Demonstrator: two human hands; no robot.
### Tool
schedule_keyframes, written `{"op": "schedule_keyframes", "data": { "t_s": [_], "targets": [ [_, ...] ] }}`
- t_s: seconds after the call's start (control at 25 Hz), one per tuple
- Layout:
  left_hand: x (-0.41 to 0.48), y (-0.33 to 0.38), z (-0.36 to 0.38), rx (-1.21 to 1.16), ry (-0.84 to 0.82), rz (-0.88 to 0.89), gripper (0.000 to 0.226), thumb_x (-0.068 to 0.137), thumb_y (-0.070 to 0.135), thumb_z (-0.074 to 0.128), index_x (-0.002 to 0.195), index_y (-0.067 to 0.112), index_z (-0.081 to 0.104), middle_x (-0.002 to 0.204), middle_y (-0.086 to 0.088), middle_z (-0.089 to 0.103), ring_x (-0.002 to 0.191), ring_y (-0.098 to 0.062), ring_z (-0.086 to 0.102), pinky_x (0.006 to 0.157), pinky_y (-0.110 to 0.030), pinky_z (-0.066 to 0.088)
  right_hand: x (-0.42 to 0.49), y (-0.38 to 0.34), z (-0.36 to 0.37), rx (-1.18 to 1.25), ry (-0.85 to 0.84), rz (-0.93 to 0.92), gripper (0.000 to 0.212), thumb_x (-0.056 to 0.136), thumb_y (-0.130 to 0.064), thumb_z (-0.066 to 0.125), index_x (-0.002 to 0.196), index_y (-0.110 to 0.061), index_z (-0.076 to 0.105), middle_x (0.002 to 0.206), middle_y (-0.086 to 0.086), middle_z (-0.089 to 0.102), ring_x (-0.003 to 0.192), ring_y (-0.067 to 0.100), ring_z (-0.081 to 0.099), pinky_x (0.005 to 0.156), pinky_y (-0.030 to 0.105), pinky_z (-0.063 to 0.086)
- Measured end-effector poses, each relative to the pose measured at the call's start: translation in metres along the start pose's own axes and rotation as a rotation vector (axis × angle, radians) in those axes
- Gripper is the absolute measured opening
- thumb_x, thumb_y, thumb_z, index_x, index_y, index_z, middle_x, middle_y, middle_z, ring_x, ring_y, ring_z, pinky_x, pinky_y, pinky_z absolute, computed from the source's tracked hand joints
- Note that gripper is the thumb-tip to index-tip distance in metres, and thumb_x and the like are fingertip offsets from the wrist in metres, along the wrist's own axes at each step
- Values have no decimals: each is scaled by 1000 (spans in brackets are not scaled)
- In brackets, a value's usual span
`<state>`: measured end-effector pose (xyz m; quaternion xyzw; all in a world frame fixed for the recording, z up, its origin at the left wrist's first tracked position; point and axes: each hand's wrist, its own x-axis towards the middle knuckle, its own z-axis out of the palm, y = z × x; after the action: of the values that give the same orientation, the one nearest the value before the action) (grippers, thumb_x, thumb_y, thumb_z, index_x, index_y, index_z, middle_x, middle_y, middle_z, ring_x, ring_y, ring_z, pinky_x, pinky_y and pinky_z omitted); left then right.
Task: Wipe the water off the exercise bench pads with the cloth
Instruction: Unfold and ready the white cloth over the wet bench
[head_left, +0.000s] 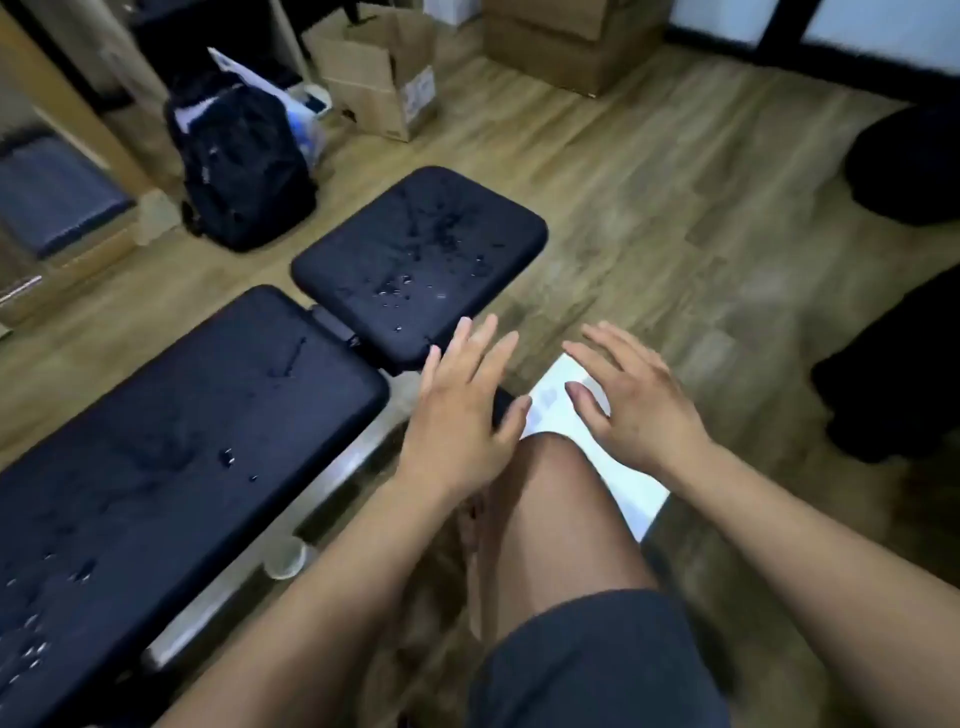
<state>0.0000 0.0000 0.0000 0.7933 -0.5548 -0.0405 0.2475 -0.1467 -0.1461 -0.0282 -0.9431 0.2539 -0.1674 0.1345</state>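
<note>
The black exercise bench has a small square pad (415, 260) and a long pad (182, 441), both dotted with water drops. A white cloth (618, 467) lies flat on the wooden floor to the right of the bench, partly hidden by my knee. My left hand (462, 410) hovers with fingers spread just off the small pad's near corner. My right hand (634, 395) is spread out over the cloth's far end; I cannot tell if it touches it. Neither hand holds anything.
A small cup (284, 558) stands on the floor by the bench's metal frame (332, 478). A black backpack (241, 166) and cardboard boxes (379, 78) sit beyond the bench. Dark shapes (904, 312) stand at the right edge. My bare knee (561, 509) is in front.
</note>
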Motion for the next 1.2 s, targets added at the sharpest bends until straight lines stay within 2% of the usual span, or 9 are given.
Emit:
{"op": "schedule_keyframes", "data": {
  "t_s": [0.16, 0.4, 0.64, 0.72, 0.8, 0.88, 1.0, 1.08, 1.2],
  "targets": [
    [55, -7, 65, -279, -206, -53, 59, 90, 37, 55, 146, 22, 42, 159, 3, 27, 149, -17, 18, 120, -42, 18, -31, 64, 42, 13, -178, 400, 52, 93, -30, 52, 144, -23, 42, 156, 6, 30, 146, 23, 22, 112, 43, 34],
    [112, -83, 161, 18, -591, 117, 62, 94, 27, 56, 151, 21, 32, 161, 0, 23, 149, -19, 19, 119, -43, 22, -40, 134, 145, -23, -465, 613, 63, 94, -35, 47, 151, -23, 22, 162, 4, 10, 149, 19, 4, 118, 34, 19],
    [84, -102, 198, -19, -769, 19, 60, 97, 29, 54, 152, 24, 30, 161, 8, 21, 146, -12, 22, 114, -26, 23, -13, 162, 204, -154, -490, 671, 53, 89, -34, 52, 140, -27, 41, 146, 9, 36, 132, 32, 31, 100, 40, 37],
    [86, -100, 194, -256, -803, -239, 60, 96, 31, 58, 150, 25, 34, 157, 5, 31, 141, -12, 33, 107, -23, 30, 1, 136, 206, -87, -439, 622, 43, 89, -28, 52, 132, -25, 51, 132, 9, 49, 120, 31, 44, 87, 36, 43],
    [103, -92, 185, -683, -724, -629, 56, 96, 33, 59, 147, 22, 39, 143, 2, 49, 125, -14, 52, 97, -27, 41, 23, 97, 198, 119, -271, 566, 37, 87, -25, 54, 124, -23, 60, 120, 6, 58, 109, 28, 55, 82, 33, 45],
    [118, -80, 156, -863, -583, -754, 47, 95, 30, 60, 140, 23, 47, 124, 3, 60, 102, -13, 59, 89, -31, 46, 46, 53, 170, 347, -34, 511, 34, 82, -23, 55, 114, -22, 66, 108, 4, 63, 98, 22, 61, 81, 28, 46],
    [114, -57, 74, -1032, -352, -527, 32, 88, 22, 68, 119, 27, 62, 92, 7, 68, 82, -6, 60, 81, -24, 48, 69, 4, 83, 566, 201, 439, 24, 79, -23, 61, 98, -34, 70, 97, -6, 68, 89, 8, 63, 79, 18, 47],
    [86, -46, 18, -992, -294, -425, 29, 89, 10, 69, 116, 22, 64, 92, 8, 69, 79, 2, 62, 78, -15, 46, 69, -24, 29, 685, 149, 404, 24, 81, -20, 64, 84, -44, 67, 87, -16, 70, 82, 1, 63, 72, 12, 46],
    [11, -42, -52, -983, -139, -412, 21, 89, 19, 70, 109, 14, 69, 93, -7, 70, 81, -11, 62, 76, -25, 49, 60, -92, -16, 682, -5, 238, 13, 85, -32, 56, 89, -41, 64, 81, -16, 69, 76, 4, 63, 71, 24, 50]
  ]
}}
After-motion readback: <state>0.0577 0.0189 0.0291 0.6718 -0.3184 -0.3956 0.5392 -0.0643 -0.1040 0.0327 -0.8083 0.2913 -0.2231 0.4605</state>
